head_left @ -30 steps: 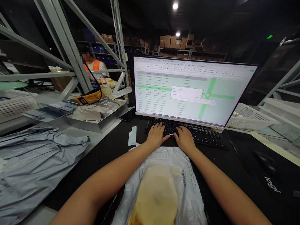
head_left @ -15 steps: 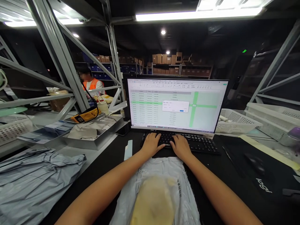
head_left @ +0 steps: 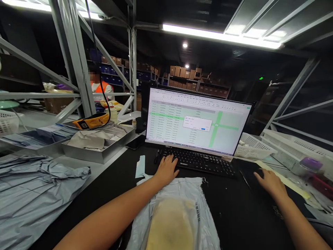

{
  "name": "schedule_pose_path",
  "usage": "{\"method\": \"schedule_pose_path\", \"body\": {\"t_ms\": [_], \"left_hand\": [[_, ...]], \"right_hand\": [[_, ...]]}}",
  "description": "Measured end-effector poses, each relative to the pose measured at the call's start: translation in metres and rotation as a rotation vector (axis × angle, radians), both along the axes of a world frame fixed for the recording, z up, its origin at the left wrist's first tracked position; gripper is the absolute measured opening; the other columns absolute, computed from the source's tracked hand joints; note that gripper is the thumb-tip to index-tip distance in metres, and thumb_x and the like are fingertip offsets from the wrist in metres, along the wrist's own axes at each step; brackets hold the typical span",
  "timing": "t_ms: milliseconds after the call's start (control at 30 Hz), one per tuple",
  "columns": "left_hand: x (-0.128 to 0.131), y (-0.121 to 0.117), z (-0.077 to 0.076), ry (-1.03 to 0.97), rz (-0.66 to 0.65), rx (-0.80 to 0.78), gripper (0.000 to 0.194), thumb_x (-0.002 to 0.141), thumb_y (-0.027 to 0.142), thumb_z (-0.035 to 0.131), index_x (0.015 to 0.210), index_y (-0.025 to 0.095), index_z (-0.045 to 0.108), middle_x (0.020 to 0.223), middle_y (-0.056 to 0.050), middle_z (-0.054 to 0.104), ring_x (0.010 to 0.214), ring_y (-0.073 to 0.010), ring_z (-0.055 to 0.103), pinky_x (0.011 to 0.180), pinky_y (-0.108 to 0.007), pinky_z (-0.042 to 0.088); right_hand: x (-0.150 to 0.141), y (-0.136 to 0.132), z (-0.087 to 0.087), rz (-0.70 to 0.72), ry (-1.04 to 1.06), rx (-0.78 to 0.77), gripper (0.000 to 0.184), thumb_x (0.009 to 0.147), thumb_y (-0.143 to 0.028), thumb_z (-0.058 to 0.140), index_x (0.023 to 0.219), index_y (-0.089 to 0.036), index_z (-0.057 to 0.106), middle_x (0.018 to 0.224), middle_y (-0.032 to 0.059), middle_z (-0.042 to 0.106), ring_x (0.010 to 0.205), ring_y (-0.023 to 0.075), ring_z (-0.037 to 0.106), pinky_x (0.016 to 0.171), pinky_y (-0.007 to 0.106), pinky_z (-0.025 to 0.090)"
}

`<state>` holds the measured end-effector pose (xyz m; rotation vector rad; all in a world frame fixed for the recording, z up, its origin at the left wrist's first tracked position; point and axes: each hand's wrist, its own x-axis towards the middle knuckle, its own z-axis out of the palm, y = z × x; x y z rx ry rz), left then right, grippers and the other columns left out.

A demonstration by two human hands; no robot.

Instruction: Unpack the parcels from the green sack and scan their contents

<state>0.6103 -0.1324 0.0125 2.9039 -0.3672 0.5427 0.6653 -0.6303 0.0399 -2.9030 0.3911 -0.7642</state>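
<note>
My left hand (head_left: 167, 170) rests with fingers stretched over the left end of a black keyboard (head_left: 200, 164). My right hand (head_left: 272, 184) is far to the right, curved over a dark computer mouse (head_left: 258, 172) that it mostly covers. Behind the keyboard stands a monitor (head_left: 177, 132) with a spreadsheet, a green highlighted row and column, and a small dialog box. Under my left forearm and in front of me lies a white plastic mailer bag (head_left: 203, 227) with a yellowish flat item (head_left: 171, 225) on or inside it; which one, I cannot tell.
Grey plastic bags (head_left: 39, 194) lie at left, beside open grey boxes (head_left: 104, 154) and an orange-black device (head_left: 91, 121). White baskets (head_left: 256, 147) stand right of the monitor. Metal frame posts rise on both sides. A person in an orange vest (head_left: 102, 87) is beyond the left frame.
My right hand has left the keyboard and moved right onto the mouse. My left hand remains on the keyboard's left end. The view has tilted slightly.
</note>
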Motion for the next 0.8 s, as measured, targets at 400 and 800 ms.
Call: {"method": "schedule_pose_path", "body": {"t_ms": [400,800], "left_hand": [[-0.002,0.001,-0.004,0.0,0.007,-0.008,0.056,0.094,0.032,0.058,0.146,0.014,0.05,0.155,-0.022,0.044,0.146,-0.0345,0.039,0.123,-0.057,0.027],[-0.004,-0.001,0.002,0.0,0.021,0.031,0.054,0.094,0.029,0.056,0.145,0.013,0.051,0.154,-0.022,0.045,0.145,-0.0355,0.041,0.121,-0.059,0.029]], "right_hand": [[-0.015,-0.071,-0.08,-0.052,0.015,-0.01,0.063,0.087,-0.054,0.04,0.134,-0.018,0.061,0.135,0.0209,0.056,0.115,0.0406,0.063,0.092,0.053,0.053],[-0.025,-0.06,-0.074,-0.082,0.038,-0.054,0.059,0.088,-0.053,0.035,0.131,-0.023,0.062,0.13,0.0156,0.06,0.118,0.0346,0.062,0.093,0.045,0.053]]}}
